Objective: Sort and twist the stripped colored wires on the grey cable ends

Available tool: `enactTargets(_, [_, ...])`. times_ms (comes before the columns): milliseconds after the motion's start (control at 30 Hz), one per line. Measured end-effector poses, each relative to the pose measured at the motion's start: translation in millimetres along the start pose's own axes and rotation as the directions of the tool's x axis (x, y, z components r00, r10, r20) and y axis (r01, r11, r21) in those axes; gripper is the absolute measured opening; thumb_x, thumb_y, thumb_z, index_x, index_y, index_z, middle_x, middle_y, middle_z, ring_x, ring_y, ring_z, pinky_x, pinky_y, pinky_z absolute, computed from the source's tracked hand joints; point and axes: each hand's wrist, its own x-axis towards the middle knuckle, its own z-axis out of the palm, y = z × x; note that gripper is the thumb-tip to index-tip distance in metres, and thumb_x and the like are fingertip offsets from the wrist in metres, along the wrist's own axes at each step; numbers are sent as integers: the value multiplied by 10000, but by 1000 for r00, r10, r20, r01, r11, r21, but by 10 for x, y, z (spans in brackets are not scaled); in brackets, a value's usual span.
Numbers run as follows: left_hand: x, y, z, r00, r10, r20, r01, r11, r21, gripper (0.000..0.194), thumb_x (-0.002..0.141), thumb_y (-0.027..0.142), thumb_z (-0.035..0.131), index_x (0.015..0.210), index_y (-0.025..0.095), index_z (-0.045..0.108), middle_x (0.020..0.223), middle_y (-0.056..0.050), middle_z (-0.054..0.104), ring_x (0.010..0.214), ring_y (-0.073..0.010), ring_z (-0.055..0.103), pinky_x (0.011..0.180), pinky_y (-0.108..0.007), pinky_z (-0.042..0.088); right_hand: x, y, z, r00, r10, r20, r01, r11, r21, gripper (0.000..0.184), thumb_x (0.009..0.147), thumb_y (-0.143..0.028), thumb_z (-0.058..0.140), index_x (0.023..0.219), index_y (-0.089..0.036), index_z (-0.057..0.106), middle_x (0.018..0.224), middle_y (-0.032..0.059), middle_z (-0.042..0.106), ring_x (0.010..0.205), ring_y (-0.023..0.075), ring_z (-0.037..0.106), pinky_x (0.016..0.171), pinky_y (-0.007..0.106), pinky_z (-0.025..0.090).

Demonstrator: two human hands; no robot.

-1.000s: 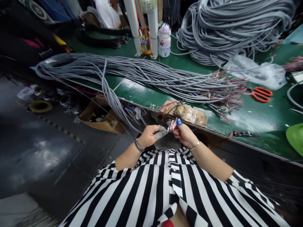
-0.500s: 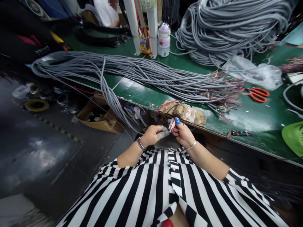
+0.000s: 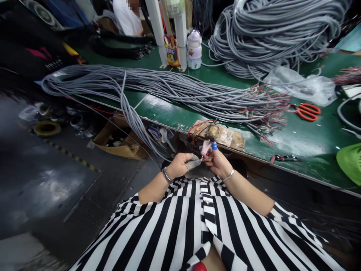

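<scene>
Above my lap, my left hand (image 3: 179,165) is closed around the end of a grey cable (image 3: 158,151) that hangs from the bundle on the bench; its thumb and finger wear greyish tape. Thin coloured wires (image 3: 207,159) stick out of that end toward my right hand (image 3: 221,164). The right fingers pinch these wires, and a blue cover (image 3: 214,145) sits on the thumb. A crumpled pinkish-white piece (image 3: 206,146) stands up beside the thumb; its kind is unclear. Just beyond the hands, a taped wooden block (image 3: 229,138) with red and black leads lies on the bench edge.
A long grey cable bundle (image 3: 169,84) with stripped ends lies across the green bench (image 3: 307,145). Orange-handled scissors (image 3: 308,111), pliers (image 3: 286,158), a plastic bag (image 3: 304,86), a bottle (image 3: 194,51) and a big cable coil (image 3: 279,34) surround it. A cardboard box (image 3: 121,145) stands below left.
The pinkish-white piece by my right thumb has turned and stands more upright. My right thumb has shifted slightly right. The left hand stays on the cable, and the view has tilted a little.
</scene>
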Motion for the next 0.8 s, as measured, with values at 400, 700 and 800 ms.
enactTargets(400, [-385, 94, 13, 960, 273, 54, -267, 849, 456, 262, 897, 359, 546, 859, 154, 706, 656, -47, 688, 611, -139, 614, 620, -258, 448, -196, 29, -243, 980, 162, 117, -134, 967, -215, 544, 678, -677, 679, 683, -148, 553, 572, -29, 511, 395, 13, 150, 371, 185, 47])
enactTargets(700, [-360, 32, 76, 936, 352, 26, -303, 762, 572, 214, 894, 287, 517, 823, 164, 677, 602, -25, 640, 554, -135, 562, 580, -278, 414, -468, -61, -152, 941, 214, 262, -45, 847, -530, 430, 568, -479, 841, 653, -123, 616, 555, -30, 542, 483, 45, 366, 448, 192, 248])
enactTargets(800, [-356, 48, 86, 935, 353, 25, -304, 764, 570, 230, 902, 290, 505, 824, 166, 683, 595, -28, 638, 562, -134, 570, 589, -273, 424, -432, -42, -219, 948, 187, 259, -46, 882, -469, 421, 580, -478, 834, 687, -131, 620, 596, -26, 566, 485, 45, 366, 454, 192, 268])
